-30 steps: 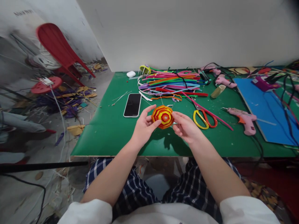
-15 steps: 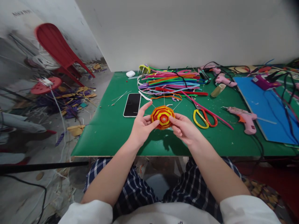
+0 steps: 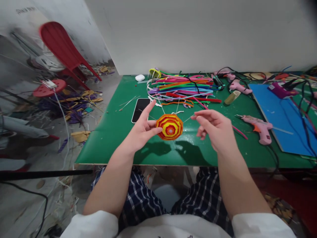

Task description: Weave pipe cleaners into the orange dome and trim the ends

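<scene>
A round woven disc (image 3: 169, 127) of red, orange and yellow bands, with thin wire spokes sticking out, hovers above the green table (image 3: 116, 138). My left hand (image 3: 141, 130) grips its left edge between thumb and fingers, index finger stretched out. My right hand (image 3: 213, 130) is off to the disc's right, thumb and forefinger pinched on a thin wire spoke that runs from the disc's rim. My other right fingers are loosely curled.
A black phone (image 3: 139, 110) lies behind my left hand. Behind that lies a pile of coloured pipe cleaners (image 3: 183, 87). A pink glue gun (image 3: 257, 125) and a blue sheet (image 3: 279, 112) are to the right. A red chair (image 3: 59, 49) stands on the littered floor at left.
My right hand has let go of the disc's right edge and moved right and up, pinching a wire. The disc has risen a little in my left hand.
</scene>
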The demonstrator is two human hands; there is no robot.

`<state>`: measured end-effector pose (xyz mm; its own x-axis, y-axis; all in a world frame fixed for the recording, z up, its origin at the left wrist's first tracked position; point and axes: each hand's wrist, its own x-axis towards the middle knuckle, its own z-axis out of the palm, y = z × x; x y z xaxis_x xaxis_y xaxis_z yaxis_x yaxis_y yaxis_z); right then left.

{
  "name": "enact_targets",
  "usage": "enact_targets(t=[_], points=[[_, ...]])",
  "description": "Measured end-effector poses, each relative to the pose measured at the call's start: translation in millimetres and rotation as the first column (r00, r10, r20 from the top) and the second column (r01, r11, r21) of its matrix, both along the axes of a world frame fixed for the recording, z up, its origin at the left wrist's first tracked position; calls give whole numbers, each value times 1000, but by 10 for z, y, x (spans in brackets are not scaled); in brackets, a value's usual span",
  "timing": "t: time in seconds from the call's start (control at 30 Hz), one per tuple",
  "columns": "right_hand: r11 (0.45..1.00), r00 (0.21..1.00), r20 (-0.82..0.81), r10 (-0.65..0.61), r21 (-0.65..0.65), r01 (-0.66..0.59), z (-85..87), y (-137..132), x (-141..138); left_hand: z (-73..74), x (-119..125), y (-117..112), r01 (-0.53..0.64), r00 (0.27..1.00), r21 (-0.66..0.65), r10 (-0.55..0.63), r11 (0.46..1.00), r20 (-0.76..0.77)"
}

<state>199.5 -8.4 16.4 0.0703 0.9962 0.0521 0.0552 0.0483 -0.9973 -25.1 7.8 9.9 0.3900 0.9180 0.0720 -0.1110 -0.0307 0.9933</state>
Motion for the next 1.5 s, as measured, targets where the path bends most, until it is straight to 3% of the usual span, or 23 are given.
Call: enact_targets(t=[0.13, 0.2, 0.23, 0.3, 0.37, 0.4, 0.43, 0.5, 0.57, 0.63, 0.7, 0.87, 1.33, 1.5], points=[[960, 961, -153, 231, -124, -250, -9, -30, -194, 15, 67, -34, 78, 996, 8, -78, 997, -53], [938, 938, -203, 282, -145, -314, -18, -30, -246, 25, 99, -59, 35, 994, 65, -28, 997, -110], [938, 934, -221, 282, -140, -317, -21, -27, -254, 30, 112, -76, -32, 988, 133, 51, 991, -146], [949, 933, -257, 251, -124, -290, -27, -14, -242, 36, 134, -121, -237, 930, 335, 313, 912, -194], [962, 934, -290, 206, -115, -248, -36, 7, -209, 26, 159, -169, -413, 802, 516, 568, 751, -184], [966, 934, -306, 187, -114, -230, -43, 19, -193, 14, 176, -188, -451, 749, 559, 636, 696, -187], [969, 932, -320, 171, -114, -217, -51, 30, -180, -4, 197, -202, -458, 724, 567, 658, 684, -209], [972, 926, -344, 156, -116, -206, -73, 50, -171, -50, 250, -207, -420, 754, 506, 600, 753, -268], [968, 918, -361, 166, -117, -222, -96, 63, -182, -96, 305, -185, -347, 847, 378, 460, 858, -267], [964, 910, -372, 181, -118, -240, -113, 67, -204, -129, 343, -149, -275, 930, 233, 319, 933, -183], [958, 907, -375, 193, -129, -257, -120, 67, -226, -146, 355, -115, -218, 970, 107, 227, 970, -80], [947, 916, -342, 209, -163, -277, -108, 60, -263, -148, 326, -76, -163, 986, -31, 164, 986, 20], [954, 934, -307, 181, -175, -242, -117, 25, -308, -138, 298, -72, -167, 986, -67, 169, 984, 15], [941, 918, -322, 234, -163, -297, -140, 33, -305, -143, 293, -50, -113, 993, -92, 117, 989, 35]])
